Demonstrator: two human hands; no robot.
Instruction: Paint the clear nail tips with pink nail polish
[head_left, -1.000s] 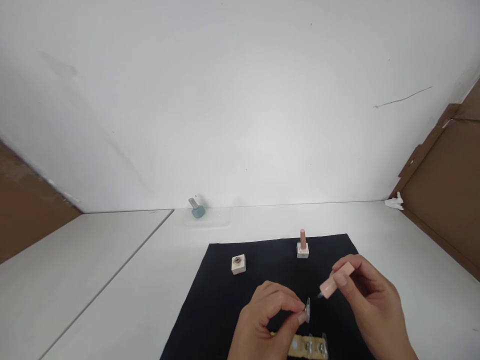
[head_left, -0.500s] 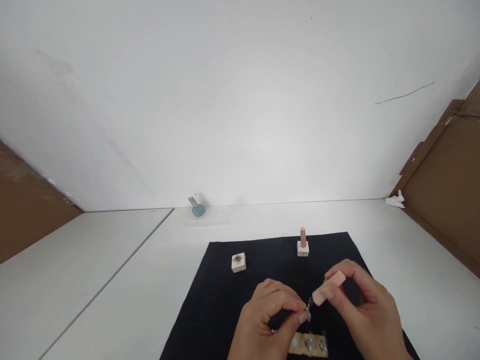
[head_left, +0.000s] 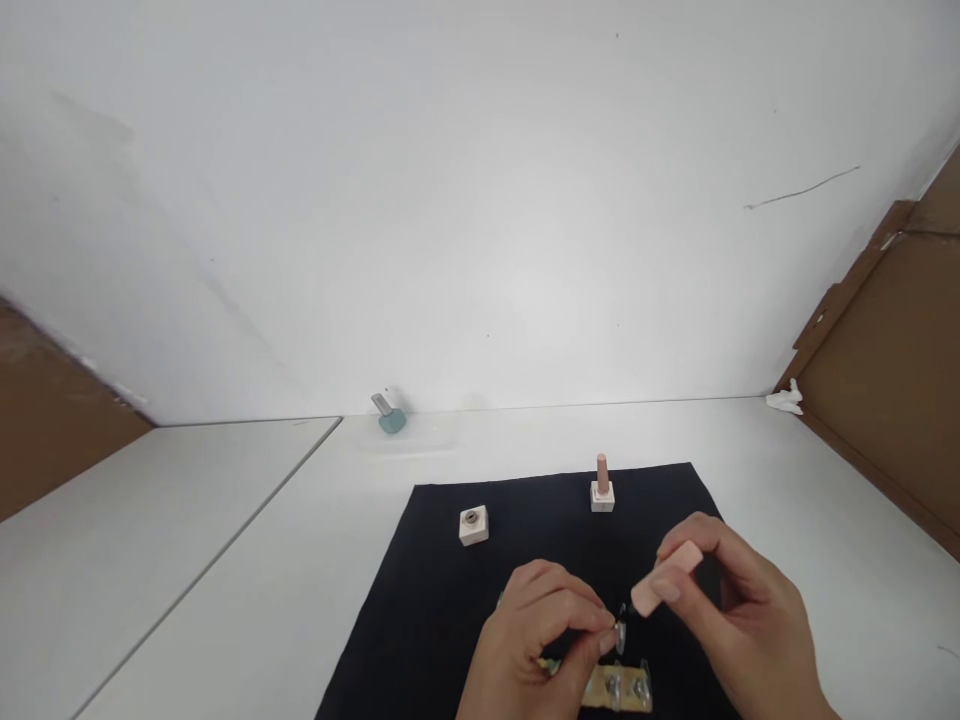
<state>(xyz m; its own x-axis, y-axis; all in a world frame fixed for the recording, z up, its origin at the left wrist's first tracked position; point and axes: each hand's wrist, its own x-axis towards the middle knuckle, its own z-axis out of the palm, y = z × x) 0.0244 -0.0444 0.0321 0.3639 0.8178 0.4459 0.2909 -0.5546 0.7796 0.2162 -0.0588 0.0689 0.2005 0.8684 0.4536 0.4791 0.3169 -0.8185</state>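
Note:
Between its thumb and fingers, my left hand (head_left: 536, 640) pinches a small clear false nail (head_left: 620, 638). My right hand (head_left: 742, 615) grips a pale pink nail polish brush by its cap (head_left: 667, 578). The brush's dark tip points down-left, close by the false nail; whether they touch I cannot tell. Partly behind my left hand lies a yellowish strip (head_left: 626, 690) with several clear nails on it. An uncapped white polish bottle (head_left: 473, 526) stands left of my hands. Farther back on the right is another white bottle (head_left: 602, 490) with its pink cap on.
A black cloth (head_left: 405, 600) lies under the work on the white table (head_left: 240, 590). At the back, a teal bottle (head_left: 391, 422) leans in a clear tray (head_left: 427, 440). A white wall rises behind, with brown cardboard (head_left: 892, 330) at the right side and a white scrap in the corner.
My right hand has drawn the brush slightly right of the false nail. The nail has turned a little in my left fingers. The whole view has shifted slightly.

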